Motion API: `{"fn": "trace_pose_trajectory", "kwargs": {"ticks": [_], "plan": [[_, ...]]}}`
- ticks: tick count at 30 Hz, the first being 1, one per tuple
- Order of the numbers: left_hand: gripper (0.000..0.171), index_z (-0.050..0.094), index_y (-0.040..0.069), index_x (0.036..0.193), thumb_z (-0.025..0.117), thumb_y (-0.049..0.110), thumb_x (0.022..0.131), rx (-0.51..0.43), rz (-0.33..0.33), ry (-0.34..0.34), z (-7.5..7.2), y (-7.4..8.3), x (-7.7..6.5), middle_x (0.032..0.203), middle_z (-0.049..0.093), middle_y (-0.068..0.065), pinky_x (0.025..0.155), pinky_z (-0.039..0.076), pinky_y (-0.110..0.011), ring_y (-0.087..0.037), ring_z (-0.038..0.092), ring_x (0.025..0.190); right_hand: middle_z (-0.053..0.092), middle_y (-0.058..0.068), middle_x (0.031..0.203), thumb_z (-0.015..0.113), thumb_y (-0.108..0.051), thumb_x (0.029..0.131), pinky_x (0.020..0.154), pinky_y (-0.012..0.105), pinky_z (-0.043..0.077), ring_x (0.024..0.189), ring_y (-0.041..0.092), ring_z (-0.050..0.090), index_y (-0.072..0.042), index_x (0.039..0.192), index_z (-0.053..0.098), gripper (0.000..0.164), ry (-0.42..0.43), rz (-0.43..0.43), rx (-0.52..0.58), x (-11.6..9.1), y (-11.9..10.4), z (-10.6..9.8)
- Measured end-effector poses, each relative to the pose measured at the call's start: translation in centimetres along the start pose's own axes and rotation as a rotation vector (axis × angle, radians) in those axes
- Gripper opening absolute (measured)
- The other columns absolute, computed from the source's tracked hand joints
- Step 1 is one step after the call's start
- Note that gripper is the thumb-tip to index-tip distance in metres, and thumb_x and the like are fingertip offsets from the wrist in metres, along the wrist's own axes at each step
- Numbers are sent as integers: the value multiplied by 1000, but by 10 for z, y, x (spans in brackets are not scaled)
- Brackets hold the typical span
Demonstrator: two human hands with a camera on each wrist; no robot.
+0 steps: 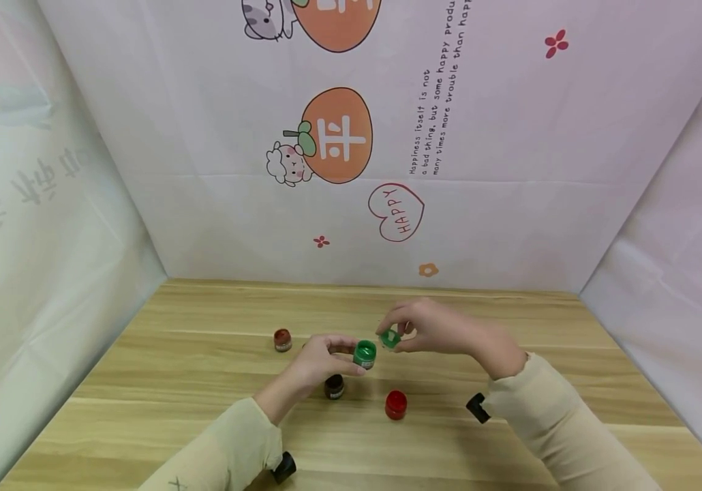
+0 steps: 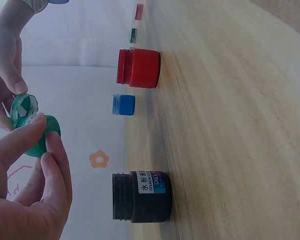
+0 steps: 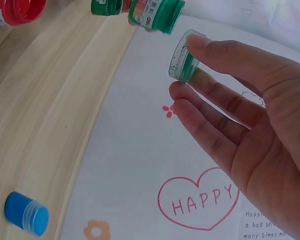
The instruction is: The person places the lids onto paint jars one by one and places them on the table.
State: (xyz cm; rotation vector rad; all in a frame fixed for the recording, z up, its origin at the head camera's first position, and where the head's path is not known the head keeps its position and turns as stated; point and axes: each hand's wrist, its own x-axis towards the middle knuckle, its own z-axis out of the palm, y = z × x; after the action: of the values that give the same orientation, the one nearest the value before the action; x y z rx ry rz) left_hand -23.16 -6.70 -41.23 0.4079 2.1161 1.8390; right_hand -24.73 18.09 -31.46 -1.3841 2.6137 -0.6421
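Note:
My left hand (image 1: 314,360) grips a small open jar of green paint (image 1: 364,356) between thumb and fingers, raised over the table. Close to its right, my right hand (image 1: 439,331) pinches a clear, green-smeared lid (image 3: 182,57) by its rim. In the left wrist view the lid overlaps the jar's mouth; the right wrist view shows a small gap between them. A black paint jar (image 2: 145,196) stands below the left hand, and an uncapped red paint jar (image 1: 396,405) is nearer me to the right.
On the wooden table (image 1: 216,389), a reddish-brown jar (image 1: 282,340) stands at left. A blue jar with a clear lid (image 3: 26,214) and another green jar (image 3: 106,6) show in the right wrist view. Printed white sheets (image 1: 234,225) enclose the back and sides.

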Motion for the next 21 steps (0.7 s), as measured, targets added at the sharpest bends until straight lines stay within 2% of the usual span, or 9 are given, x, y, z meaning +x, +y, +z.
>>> {"fn": "trace_pose_trajectory", "kwargs": {"ticks": [13,21], "plan": [[44,67,-5,126,82,4,85,-10,-14,-22,2,-1,-1,120,68,-13,99,51,-47,-24,70,102,70,-4,108,79,-6,90,86,32,57,91,10,64,-10,113,77,23,-27,-46,-3,14,-8,12],[45,67,-6,126,81,1,85,-10,-7,-19,4,0,0,119,70,-13,99,52,-46,-23,70,101,69,-4,110,79,-4,90,87,31,57,94,8,63,-10,115,76,25,-56,-50,22,17,-9,15]]}}
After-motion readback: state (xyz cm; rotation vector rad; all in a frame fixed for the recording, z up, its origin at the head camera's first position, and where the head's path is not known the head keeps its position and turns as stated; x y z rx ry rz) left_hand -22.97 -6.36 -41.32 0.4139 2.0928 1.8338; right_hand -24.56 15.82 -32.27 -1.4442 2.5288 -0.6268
